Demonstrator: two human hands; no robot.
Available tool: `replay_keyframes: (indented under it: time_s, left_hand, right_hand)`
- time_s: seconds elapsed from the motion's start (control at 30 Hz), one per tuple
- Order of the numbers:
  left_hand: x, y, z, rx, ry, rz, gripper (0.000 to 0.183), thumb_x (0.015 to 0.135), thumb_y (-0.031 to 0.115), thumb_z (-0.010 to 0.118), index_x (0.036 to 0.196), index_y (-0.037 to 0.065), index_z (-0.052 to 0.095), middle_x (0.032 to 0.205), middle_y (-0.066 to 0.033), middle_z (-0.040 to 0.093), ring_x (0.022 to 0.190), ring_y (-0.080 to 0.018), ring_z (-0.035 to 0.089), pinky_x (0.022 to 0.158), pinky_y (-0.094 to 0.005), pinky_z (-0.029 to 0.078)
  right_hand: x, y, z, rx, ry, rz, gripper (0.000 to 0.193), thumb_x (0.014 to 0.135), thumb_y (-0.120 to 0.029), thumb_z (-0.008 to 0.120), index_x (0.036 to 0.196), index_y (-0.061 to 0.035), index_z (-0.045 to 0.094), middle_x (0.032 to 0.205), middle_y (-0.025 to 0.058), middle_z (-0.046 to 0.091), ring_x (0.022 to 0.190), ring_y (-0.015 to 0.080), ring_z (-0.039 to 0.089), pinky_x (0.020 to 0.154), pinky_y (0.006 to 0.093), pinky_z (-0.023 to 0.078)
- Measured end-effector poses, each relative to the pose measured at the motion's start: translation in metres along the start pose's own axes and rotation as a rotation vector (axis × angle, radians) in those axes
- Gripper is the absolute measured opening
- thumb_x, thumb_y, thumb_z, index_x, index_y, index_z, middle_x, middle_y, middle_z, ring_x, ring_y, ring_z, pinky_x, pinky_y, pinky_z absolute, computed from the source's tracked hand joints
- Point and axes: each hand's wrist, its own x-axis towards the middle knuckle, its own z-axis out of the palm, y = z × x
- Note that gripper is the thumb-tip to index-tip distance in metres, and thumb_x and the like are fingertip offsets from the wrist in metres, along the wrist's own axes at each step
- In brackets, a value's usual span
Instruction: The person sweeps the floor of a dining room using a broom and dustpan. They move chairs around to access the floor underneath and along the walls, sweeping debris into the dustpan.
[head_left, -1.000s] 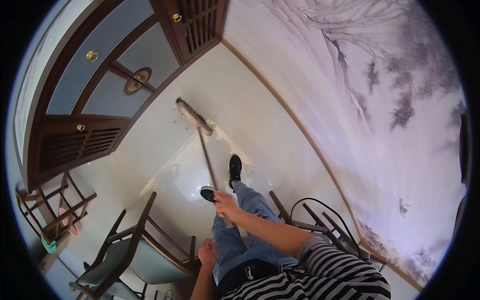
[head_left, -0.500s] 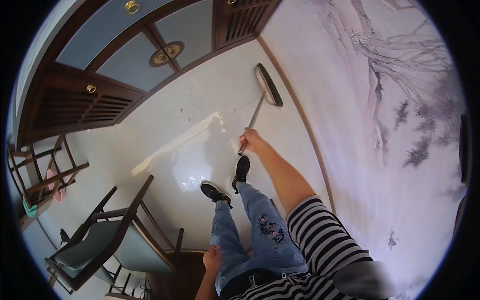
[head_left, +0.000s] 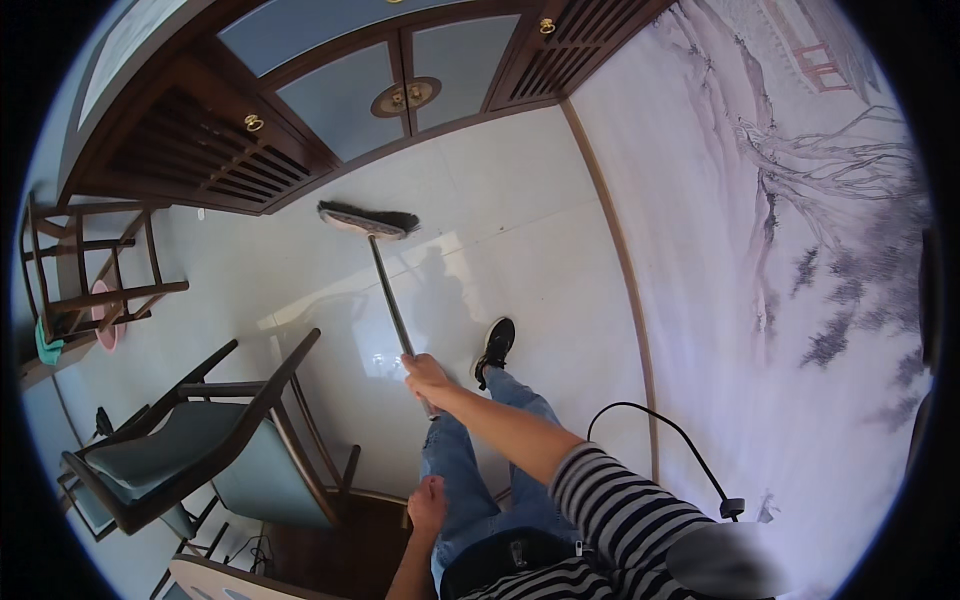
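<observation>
My right hand [head_left: 428, 378] is wrapped round the upper part of a broom's long metal handle [head_left: 388, 290]. The broom head [head_left: 365, 220], pale on top with dark bristles, rests on the glossy white floor [head_left: 540, 250] in front of the cabinet's lower left part. The handle slants from there down toward my legs, its end close to my left thigh. My left hand [head_left: 427, 505] hangs beside that thigh with its fingers curled in; nothing shows in it. My dark shoe [head_left: 495, 345] stands right of the handle.
A dark wooden cabinet [head_left: 340, 100] with blue-grey doors spans the far side. A cushioned chair [head_left: 270, 470] is at the left, with a wooden stool frame [head_left: 110, 270] and pink basin [head_left: 108, 315] behind. A painted wall [head_left: 700, 250] borders the right; a black cable [head_left: 670, 420] curves nearby.
The broom head has swept from beside the right wall leftward to the front of the cabinet. My right hand moved left and nearer with the handle. The left hand stays by my thigh.
</observation>
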Motion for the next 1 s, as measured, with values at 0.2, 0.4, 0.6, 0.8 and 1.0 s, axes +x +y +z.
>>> replay_keyframes:
  time_s: [0.2, 0.4, 0.6, 0.8, 1.0]
  left_hand:
    - [0.013, -0.012, -0.019, 0.002, -0.013, 0.027, 0.027, 0.085, 0.032, 0.043, 0.084, 0.009, 0.057, 0.058, -0.0075, 0.058, 0.059, -0.0291, 0.058, 0.058, -0.0393, 0.045]
    - [0.019, -0.021, -0.034, 0.035, -0.058, -0.009, 0.028, 0.084, 0.034, 0.043, 0.085, 0.009, 0.056, 0.058, -0.0067, 0.059, 0.060, -0.0281, 0.058, 0.061, -0.0386, 0.045]
    - [-0.003, -0.030, -0.023, 0.051, -0.084, -0.064, 0.029, 0.084, 0.035, 0.043, 0.084, 0.009, 0.056, 0.057, -0.0066, 0.058, 0.060, -0.0272, 0.058, 0.061, -0.0383, 0.044]
    - [-0.019, -0.039, 0.003, 0.036, -0.049, -0.084, 0.028, 0.083, 0.034, 0.045, 0.083, 0.009, 0.056, 0.055, -0.0059, 0.057, 0.059, -0.0261, 0.058, 0.060, -0.0375, 0.044]
    - [-0.032, -0.010, 0.014, -0.035, -0.012, -0.138, 0.026, 0.083, 0.031, 0.045, 0.084, 0.008, 0.057, 0.053, -0.0053, 0.056, 0.052, -0.0205, 0.056, 0.054, -0.0332, 0.043]
  right_hand:
    - [-0.126, 0.053, -0.105, 0.167, 0.129, 0.218, 0.023, 0.084, -0.035, 0.049, 0.079, -0.0128, 0.047, 0.054, -0.0045, 0.037, 0.039, 0.0048, 0.034, 0.033, 0.0225, 0.027]
    - [-0.191, 0.080, -0.165, 0.296, 0.376, 0.256, 0.026, 0.086, -0.036, 0.043, 0.078, -0.0109, 0.042, 0.051, -0.0037, 0.032, 0.038, 0.0072, 0.027, 0.033, 0.0226, 0.022]
    - [-0.159, 0.119, -0.223, 0.881, 0.418, 0.230, 0.034, 0.090, -0.039, 0.033, 0.071, -0.0098, 0.035, 0.047, -0.0025, 0.026, 0.036, 0.0106, 0.028, 0.034, 0.0256, 0.024]
    - [-0.067, 0.074, -0.211, 0.758, 0.389, 0.116, 0.033, 0.086, -0.022, 0.031, 0.055, -0.0114, 0.033, 0.048, 0.0019, 0.034, 0.045, 0.0154, 0.036, 0.047, 0.0279, 0.036]
    - [-0.020, 0.041, -0.030, 0.840, 0.201, 0.415, 0.023, 0.090, -0.030, 0.033, 0.077, -0.0113, 0.037, 0.051, 0.0044, 0.035, 0.040, 0.0161, 0.035, 0.038, 0.0367, 0.037]
